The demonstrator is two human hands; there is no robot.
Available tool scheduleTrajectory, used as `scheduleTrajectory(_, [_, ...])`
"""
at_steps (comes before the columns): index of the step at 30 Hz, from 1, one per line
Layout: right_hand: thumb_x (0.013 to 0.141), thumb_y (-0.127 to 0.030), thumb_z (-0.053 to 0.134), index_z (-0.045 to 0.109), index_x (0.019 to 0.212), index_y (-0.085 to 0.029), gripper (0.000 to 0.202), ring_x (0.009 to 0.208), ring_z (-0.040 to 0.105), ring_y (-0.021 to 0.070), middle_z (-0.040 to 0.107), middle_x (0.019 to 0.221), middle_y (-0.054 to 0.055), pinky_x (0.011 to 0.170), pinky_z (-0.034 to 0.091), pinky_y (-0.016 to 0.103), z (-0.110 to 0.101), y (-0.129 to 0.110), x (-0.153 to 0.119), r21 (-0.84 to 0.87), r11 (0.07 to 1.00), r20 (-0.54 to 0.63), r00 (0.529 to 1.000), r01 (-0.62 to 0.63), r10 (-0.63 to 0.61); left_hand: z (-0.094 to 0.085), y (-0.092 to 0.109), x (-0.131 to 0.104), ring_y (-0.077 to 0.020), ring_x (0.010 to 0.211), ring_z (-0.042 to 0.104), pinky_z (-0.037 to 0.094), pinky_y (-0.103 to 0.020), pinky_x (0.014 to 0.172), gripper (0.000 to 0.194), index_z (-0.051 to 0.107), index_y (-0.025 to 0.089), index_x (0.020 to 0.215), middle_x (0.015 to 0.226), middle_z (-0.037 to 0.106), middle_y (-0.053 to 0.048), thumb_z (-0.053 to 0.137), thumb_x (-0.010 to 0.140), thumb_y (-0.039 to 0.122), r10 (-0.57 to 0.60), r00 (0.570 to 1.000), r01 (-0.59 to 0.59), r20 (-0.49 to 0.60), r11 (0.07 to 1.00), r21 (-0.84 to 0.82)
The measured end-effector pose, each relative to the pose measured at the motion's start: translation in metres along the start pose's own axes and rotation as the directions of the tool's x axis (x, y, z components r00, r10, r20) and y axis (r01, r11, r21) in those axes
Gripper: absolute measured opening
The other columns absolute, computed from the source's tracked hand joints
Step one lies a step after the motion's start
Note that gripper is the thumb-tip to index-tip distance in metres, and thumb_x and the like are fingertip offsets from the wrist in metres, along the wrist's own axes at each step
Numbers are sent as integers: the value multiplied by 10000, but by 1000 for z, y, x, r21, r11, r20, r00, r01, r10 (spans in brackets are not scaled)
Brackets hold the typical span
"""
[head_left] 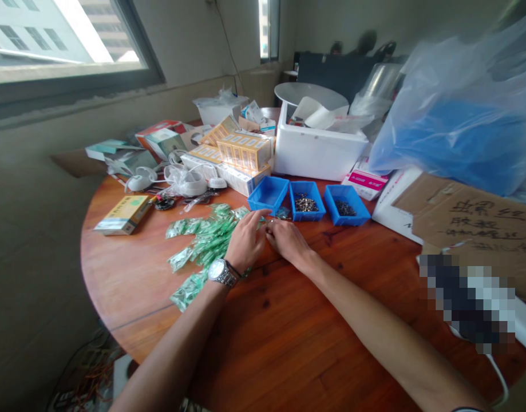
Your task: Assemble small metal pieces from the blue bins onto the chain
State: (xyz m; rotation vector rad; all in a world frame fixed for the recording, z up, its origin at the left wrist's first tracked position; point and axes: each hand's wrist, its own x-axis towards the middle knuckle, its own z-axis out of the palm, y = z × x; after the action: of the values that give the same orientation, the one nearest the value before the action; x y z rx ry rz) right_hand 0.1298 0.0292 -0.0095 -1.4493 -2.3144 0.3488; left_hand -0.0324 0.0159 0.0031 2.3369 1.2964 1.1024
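Note:
My left hand (246, 239), with a silver wristwatch (222, 272) on its wrist, curves its fingers over the table just in front of the blue bins. Right beside it, my right hand (287, 239) is closed in a pinch, its fingertips close to the left thumb. Whatever small thing the fingers hold is hidden. Left of my hands lies a pile of small clear-and-green plastic packets (211, 234). Beyond the hands stand an apparently empty blue bin (269, 194), a blue bin of shiny metal pieces (306, 201) and a blue bin of dark screw-like pieces (346, 206).
A yellow box (124, 215) lies at the table's left edge. Behind are white devices with cables (189, 181), stacked yellow boxes (245, 151) and a white foam box (316, 151). On the right stand a cardboard box (473, 223) and a large plastic bag (460, 126).

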Motion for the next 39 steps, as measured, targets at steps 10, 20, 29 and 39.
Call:
scheduleTrajectory(10, [924, -95, 651, 771, 1045, -177, 189, 921, 760, 227, 824, 1037, 102, 858, 550, 297, 6, 5, -5, 255, 966, -131, 991, 44, -10, 0, -2, 0, -271, 1220, 668, 513, -458, 1123, 370, 611, 203, 1344, 1277, 728, -90, 456, 1010, 167, -1, 1000, 1, 1, 1000, 8])
scheduleTrajectory(20, [815, -403, 863, 832, 1018, -207, 284, 724, 683, 151, 809, 919, 59, 663, 569, 283, -21, 30, -71, 993, 100, 12, 892, -64, 451, 1, 1, -1, -274, 1229, 662, 517, -461, 1106, 353, 601, 216, 1348, 1313, 718, -94, 448, 1032, 189, 6, 1000, -6, 19, 1000, 9])
scheduleTrajectory(29, [737, -371, 920, 833, 1002, -235, 310, 835, 736, 163, 827, 1055, 63, 721, 603, 281, -33, 29, -75, 995, -96, 47, 852, 4, 521, 0, 3, -2, -271, 1247, 657, 499, -456, 1132, 333, 617, 223, 1330, 1321, 727, -75, 443, 1046, 205, 15, 999, -14, 41, 1000, -12])
scheduleTrajectory(39, [899, -403, 795, 834, 1057, -239, 231, 917, 723, 217, 816, 1085, 72, 852, 592, 371, -31, 32, -81, 870, 490, -310, 837, 59, 451, 0, 6, -2, -278, 1246, 655, 502, -476, 1138, 360, 620, 223, 1360, 1323, 721, -92, 445, 1046, 218, 13, 998, -14, 57, 1000, 8])
